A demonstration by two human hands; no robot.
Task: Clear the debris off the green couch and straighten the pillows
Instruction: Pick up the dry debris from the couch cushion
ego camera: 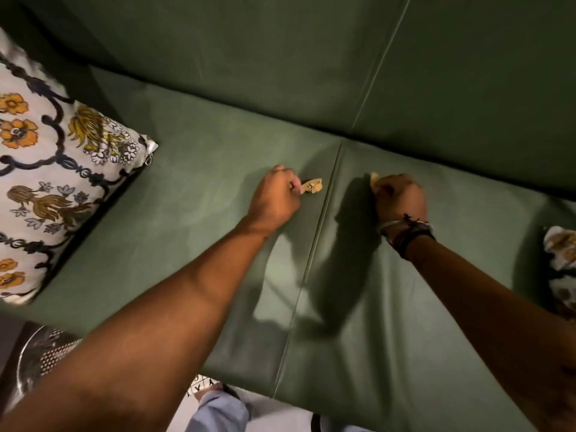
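Both my arms reach over the green couch seat (193, 213). My left hand (276, 198) is closed on a crumpled tan scrap of debris (313, 186) just left of the seam between the two seat cushions. My right hand (399, 198), with bracelets at the wrist, is closed on a second pale scrap (374, 177) that sticks out past the fingers. A floral pillow (53, 169) lies tilted at the couch's left end. The edge of another patterned pillow (561, 263) shows at the right border.
The couch backrest (280, 67) rises behind the seat. A shiny perforated metal bin (40, 363) stands on the floor at lower left. My light blue trouser leg (218, 413) and a patterned rug (202, 385) are below the seat's front edge.
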